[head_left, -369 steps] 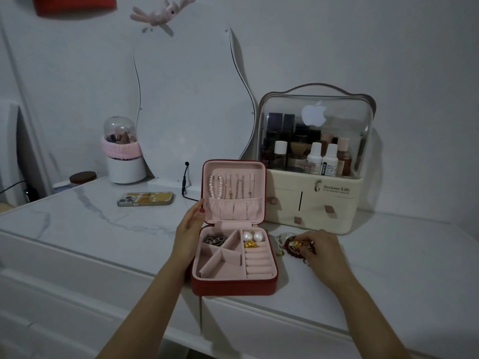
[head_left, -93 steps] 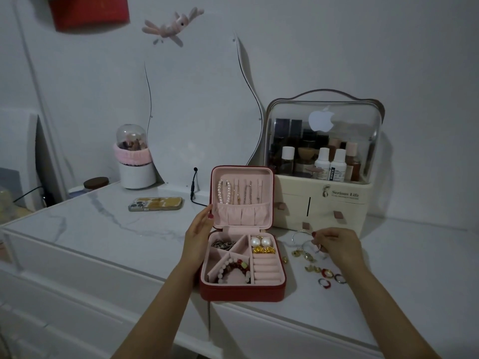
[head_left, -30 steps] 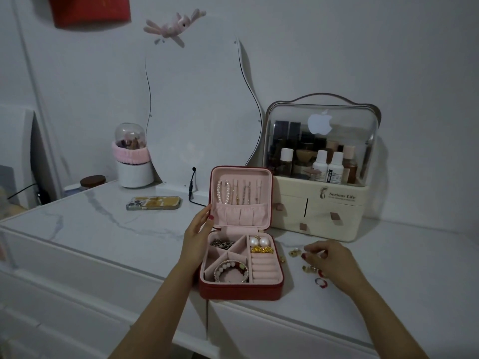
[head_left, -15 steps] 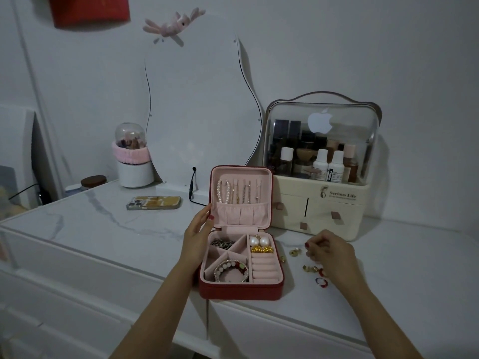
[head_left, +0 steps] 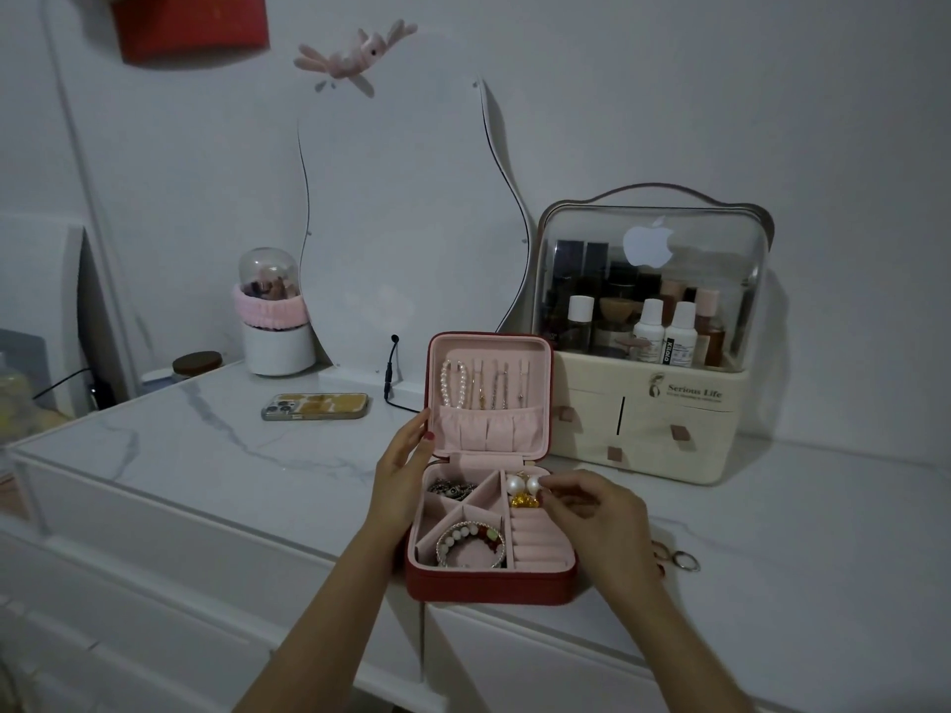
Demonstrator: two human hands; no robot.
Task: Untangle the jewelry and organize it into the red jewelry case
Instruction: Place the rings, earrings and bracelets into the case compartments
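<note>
Low in the centre of the frame, the red jewelry case [head_left: 489,584] sits open at the very front edge of the white marble-look dresser top [head_left: 206,455], its front wall almost level with that edge. Bare top stretches away to the left of the case as far as a phone [head_left: 315,406]; to the right a cream cosmetics organizer [head_left: 648,429] with a clear domed lid stands close behind, leaving a narrower strip of surface.

The case is square with rounded corners, smooth red outside and soft pink inside. Its upright lid carries a pearl strand [head_left: 453,383] and thin chains above a gathered pocket. The tray splits into angled compartments on the left and padded ring rolls on the right; a beaded bracelet [head_left: 471,545] curls in the lower left compartment, and two pearl earrings [head_left: 522,485] lie at the top right.

The left hand [head_left: 404,473] rests flat against the case's left side, fingers straight along the lid edge. The right hand [head_left: 592,512] reaches over the right rim, fingertips pressed together in a pinch right beside the pearls; what they pinch is too small to tell. Loose rings [head_left: 684,560] lie on the top at the lower right, just beyond the right wrist.
</note>
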